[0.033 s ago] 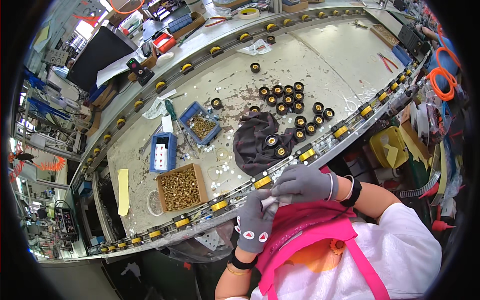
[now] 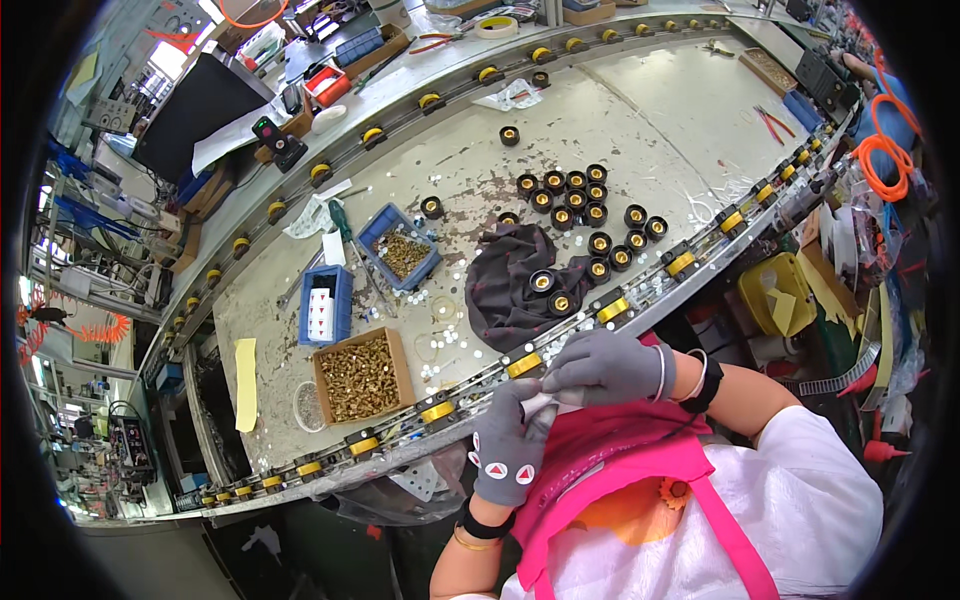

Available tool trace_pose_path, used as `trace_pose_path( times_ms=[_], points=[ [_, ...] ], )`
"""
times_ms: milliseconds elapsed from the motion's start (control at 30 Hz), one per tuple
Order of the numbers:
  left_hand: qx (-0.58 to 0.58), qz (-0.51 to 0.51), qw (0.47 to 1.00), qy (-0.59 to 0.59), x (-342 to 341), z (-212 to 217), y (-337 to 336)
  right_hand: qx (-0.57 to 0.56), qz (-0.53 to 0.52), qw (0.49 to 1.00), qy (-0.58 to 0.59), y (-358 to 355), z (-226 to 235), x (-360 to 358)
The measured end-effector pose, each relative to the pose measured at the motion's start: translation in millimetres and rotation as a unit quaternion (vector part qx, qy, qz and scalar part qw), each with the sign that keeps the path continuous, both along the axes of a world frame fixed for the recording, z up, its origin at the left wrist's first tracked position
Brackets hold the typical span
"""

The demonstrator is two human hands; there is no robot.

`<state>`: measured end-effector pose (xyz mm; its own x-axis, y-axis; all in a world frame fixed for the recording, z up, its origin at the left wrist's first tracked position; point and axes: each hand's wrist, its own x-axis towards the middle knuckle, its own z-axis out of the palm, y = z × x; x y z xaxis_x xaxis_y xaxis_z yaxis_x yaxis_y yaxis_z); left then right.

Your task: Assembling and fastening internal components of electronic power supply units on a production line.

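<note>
Head view: both gloved hands meet close to the person's chest, just below the workbench edge (image 2: 640, 300). The left hand (image 2: 508, 440) and the right hand (image 2: 605, 367) pinch a small pale piece (image 2: 545, 403) between their fingertips, fingers curled together around it. On the bench beyond lie a dark cloth (image 2: 510, 285), a cluster of black round parts (image 2: 580, 200), and a cardboard box of brass pieces (image 2: 360, 375).
</note>
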<state>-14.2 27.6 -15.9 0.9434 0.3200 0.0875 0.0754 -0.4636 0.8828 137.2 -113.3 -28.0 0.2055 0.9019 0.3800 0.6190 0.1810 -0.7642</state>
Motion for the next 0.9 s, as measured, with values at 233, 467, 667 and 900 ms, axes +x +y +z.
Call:
trace_pose_path(
  times_ms=[233,467,667,900],
  points=[
    [-0.044,-0.010,0.999,0.022,0,3,-3,0.008,-0.009,0.995,-0.097,-3,-3,-2],
    [-0.021,-0.028,0.999,0.025,2,0,-4,0.000,-0.070,0.996,-0.046,-7,-9,4],
    [0.075,-0.105,0.989,0.065,4,4,2,0.098,-0.112,0.962,-0.230,5,47,-15],
    [0.077,-0.095,0.992,0.032,6,11,13,-0.024,0.020,0.946,-0.323,-7,63,-33]
  ],
)
